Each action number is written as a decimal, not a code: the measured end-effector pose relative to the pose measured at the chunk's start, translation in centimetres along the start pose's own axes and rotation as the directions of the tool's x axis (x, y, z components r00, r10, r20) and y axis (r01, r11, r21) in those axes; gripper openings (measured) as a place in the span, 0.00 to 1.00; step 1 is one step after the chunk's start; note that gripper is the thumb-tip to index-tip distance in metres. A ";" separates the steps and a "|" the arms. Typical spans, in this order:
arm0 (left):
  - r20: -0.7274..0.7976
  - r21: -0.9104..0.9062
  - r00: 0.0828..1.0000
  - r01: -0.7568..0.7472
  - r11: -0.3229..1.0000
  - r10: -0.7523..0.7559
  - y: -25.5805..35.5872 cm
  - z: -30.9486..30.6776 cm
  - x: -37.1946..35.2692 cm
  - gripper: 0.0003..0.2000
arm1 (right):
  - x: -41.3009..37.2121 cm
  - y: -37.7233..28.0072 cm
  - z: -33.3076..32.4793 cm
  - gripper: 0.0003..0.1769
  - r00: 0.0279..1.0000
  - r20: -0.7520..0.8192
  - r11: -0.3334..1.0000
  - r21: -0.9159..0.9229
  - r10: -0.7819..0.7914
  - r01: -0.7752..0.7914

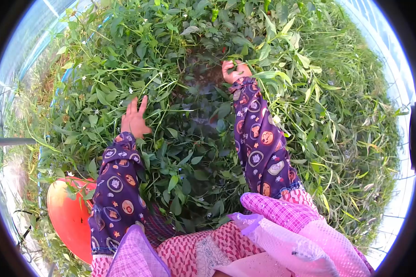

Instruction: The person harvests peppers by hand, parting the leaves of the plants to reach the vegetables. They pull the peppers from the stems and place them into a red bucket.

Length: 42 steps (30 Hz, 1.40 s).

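Observation:
My left hand (135,121) reaches over the pepper plants (111,92) on the left, fingers spread and nothing in them. Its fingertips are at the leaves and thin stems with small white flowers. Farther forward and to the right, my right hand (236,71) is among the foliage, its fingers curled in. Leaves partly cover that hand, so whatever it may grip is hidden. Both forearms wear dark purple patterned sleeves (259,134).
An orange-red container (69,217) stands among the plants beside my left forearm. Green peppers (215,15) hang at the far side. A gap of shaded soil (203,74) runs between the plants. Tall grassy leaves (342,106) crowd the right. Clear greenhouse film (388,41) curves along the side.

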State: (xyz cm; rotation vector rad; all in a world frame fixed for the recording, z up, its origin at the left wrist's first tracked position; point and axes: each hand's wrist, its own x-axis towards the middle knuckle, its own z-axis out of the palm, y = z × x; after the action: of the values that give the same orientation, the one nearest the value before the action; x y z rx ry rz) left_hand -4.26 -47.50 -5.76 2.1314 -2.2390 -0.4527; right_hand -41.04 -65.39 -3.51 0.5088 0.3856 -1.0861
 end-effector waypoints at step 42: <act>-0.048 -0.025 0.999 -0.026 0.999 0.025 -0.1 0.2 0.0 0.58 | -4.4 5.4 -3.0 0.15 0.960 0.280 -0.707 0.681 0.008 -0.193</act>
State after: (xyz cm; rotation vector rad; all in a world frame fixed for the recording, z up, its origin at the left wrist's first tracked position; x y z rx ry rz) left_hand -4.15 -47.45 -5.94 2.0763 -2.2206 -0.4228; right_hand -38.15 -58.44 -2.54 2.3564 -1.3336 -0.7484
